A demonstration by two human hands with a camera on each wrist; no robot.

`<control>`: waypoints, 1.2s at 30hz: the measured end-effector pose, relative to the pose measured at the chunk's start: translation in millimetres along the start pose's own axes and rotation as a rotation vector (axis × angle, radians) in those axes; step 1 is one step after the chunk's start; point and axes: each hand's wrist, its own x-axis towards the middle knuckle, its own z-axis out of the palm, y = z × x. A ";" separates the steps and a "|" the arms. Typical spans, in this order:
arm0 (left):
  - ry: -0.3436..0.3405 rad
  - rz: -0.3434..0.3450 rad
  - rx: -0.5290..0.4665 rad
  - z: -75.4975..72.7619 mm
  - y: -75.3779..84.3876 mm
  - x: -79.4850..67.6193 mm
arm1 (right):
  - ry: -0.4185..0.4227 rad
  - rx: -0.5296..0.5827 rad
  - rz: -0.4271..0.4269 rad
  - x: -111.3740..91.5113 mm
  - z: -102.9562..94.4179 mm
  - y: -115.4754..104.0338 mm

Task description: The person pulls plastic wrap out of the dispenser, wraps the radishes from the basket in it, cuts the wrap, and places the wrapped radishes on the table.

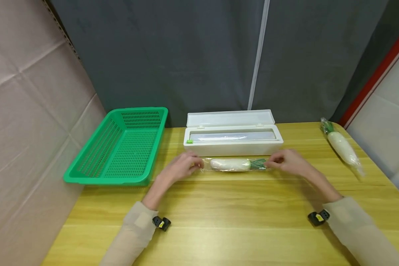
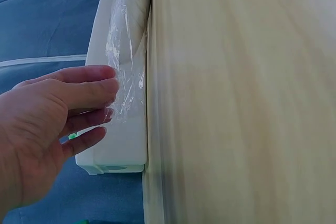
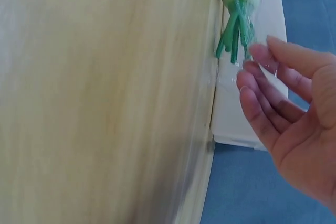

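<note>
A white radish [image 1: 230, 164] with cut green stalks lies wrapped in clear plastic film, just in front of a white cling film dispenser [image 1: 234, 149]. My left hand [image 1: 185, 165] is at the root end, where thumb and forefinger pinch the loose film [image 2: 127, 85]. At the leafy end, my right hand [image 1: 287, 162] has its thumb and fingertips on the film beside the green stalks [image 3: 234, 32]. The dispenser's lid [image 1: 231, 118] stands raised, and a roll of film [image 1: 232, 136] shows inside. A green slider [image 1: 189, 141] sits at its left end.
A green plastic basket [image 1: 148, 162] stands on the left of the wooden table [image 1: 226, 225]. Another wrapped white radish [image 1: 343, 147] lies near the table's right edge. A dark grey curtain [image 1: 173, 55] hangs behind, and pale cloth walls flank both sides.
</note>
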 end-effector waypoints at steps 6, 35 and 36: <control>-0.036 -0.003 0.026 3.0 1.6 2.3 | -0.015 -0.034 0.017 2.0 4.2 -3.1; -0.110 -0.134 -0.067 -5.9 8.1 5.7 | 0.143 -0.023 -0.021 -10.4 -3.9 -4.2; -0.089 -0.131 -0.064 -5.9 7.9 5.8 | 0.167 -0.026 -0.027 -10.6 -4.2 -4.2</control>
